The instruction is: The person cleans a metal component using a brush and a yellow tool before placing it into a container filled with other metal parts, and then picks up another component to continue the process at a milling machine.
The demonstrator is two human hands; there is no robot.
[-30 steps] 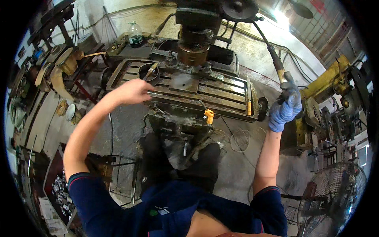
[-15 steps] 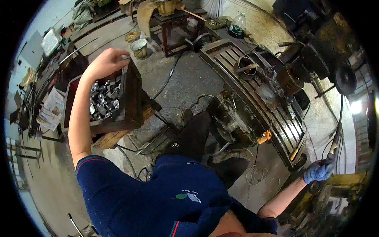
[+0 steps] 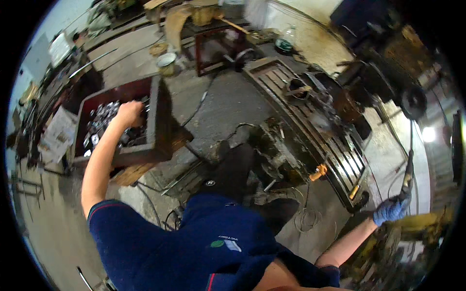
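Observation:
A dark, red-lined box [image 3: 155, 119] stands on a wooden support to my left, holding many small metal pieces [image 3: 104, 114]. My bare left hand [image 3: 129, 114] is down inside it among the pieces, fingers curled downward; what they hold, if anything, is hidden. Far to the right, my right hand [image 3: 391, 209] wears a blue-grey glove. It is closed around the lower end of a slim dark handle [image 3: 409, 169] with a pale section, which runs up toward a machine with a round black wheel [image 3: 414, 102].
A slotted metal machine table [image 3: 310, 140] stretches across the right, with an orange-handled tool [image 3: 319, 172] at its near edge. A bucket [image 3: 166, 65] and a low dark-red stand [image 3: 196, 53] are beyond the box. Cables lie on the floor near my legs.
My left hand has dropped from above the box's far rim into the metal pieces. The view has shifted slightly; my right hand keeps its hold on the handle.

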